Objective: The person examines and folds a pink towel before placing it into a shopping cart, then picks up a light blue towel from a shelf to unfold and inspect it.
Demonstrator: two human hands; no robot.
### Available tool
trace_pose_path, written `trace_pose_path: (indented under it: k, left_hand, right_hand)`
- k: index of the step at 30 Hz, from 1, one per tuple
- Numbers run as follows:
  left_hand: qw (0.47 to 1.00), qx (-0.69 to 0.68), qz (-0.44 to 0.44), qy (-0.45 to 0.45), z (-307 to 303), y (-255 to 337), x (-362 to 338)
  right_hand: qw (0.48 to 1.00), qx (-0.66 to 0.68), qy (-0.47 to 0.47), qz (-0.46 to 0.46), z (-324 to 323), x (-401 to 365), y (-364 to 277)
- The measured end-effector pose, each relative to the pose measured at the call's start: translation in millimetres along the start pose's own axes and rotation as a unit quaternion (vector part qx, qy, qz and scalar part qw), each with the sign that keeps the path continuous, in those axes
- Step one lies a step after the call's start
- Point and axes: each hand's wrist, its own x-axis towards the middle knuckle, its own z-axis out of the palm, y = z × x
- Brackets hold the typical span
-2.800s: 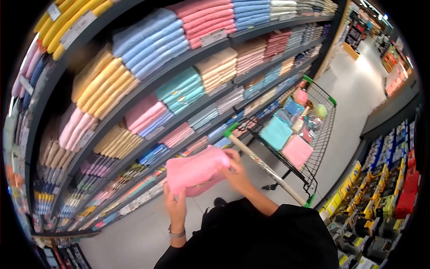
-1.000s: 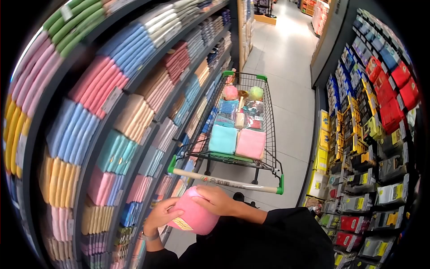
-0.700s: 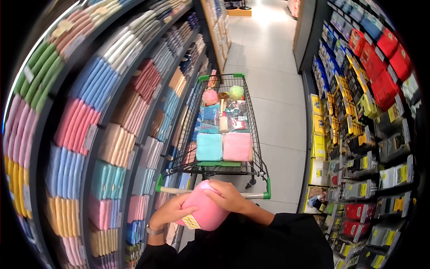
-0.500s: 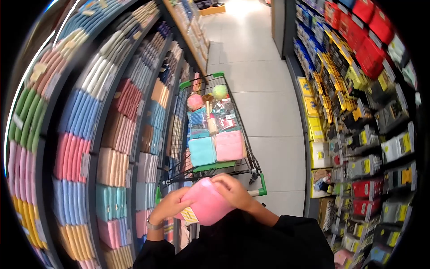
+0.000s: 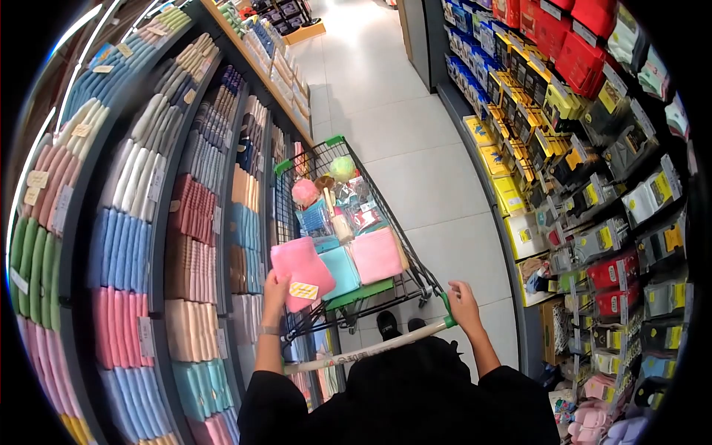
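Note:
My left hand (image 5: 274, 297) grips the edge of a folded pink towel (image 5: 305, 265) with a yellow-and-white striped label. The towel hangs over the near left part of the shopping cart (image 5: 406, 261), partly covering a folded turquoise towel (image 5: 340, 270). Beside that lies another folded pink towel (image 5: 377, 254). My right hand (image 5: 464, 305) is off the towel, just right of the cart's green handle end (image 5: 448, 320), its fingers loosely bent and apart. Farther up the cart are a pink fluffy ball (image 5: 305, 193), a pale green one (image 5: 343, 168) and several packaged items.
Shelves of folded towels (image 5: 132, 252) line the left side, close to the cart. On the right, a rack holds hanging packages (image 5: 593, 241) and red bags (image 5: 582, 63). A tiled aisle floor (image 5: 415, 178) runs ahead between them.
The pink towel has gone from both hands near my body to my left hand alone, over the cart's left side. My right hand has let go and moved right, beside the handle.

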Motion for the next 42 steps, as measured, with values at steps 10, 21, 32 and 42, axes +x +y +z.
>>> trace_pose_path:
  k: [10, 21, 32, 42]
  left_hand:
    - [0.968, -0.201, -0.131, -0.07, 36, -85, 48]
    - [0.973, 0.214, -0.066, 0.059, 10, -274, 65]
    - [0.959, 0.217, -0.04, -0.176, 18, -185, 44]
    - [0.997, 0.002, -0.033, -0.064, -16, -2, -98]
  right_hand:
    - [0.988, -0.113, -0.035, 0.1, 27, -12, -1]
    - [0.973, 0.019, -0.043, 0.225, 37, -13, -10]
    - [0.969, 0.042, -0.058, 0.236, 39, -9, -17]
    - [0.968, 0.07, -0.089, 0.223, 51, 10, -15]
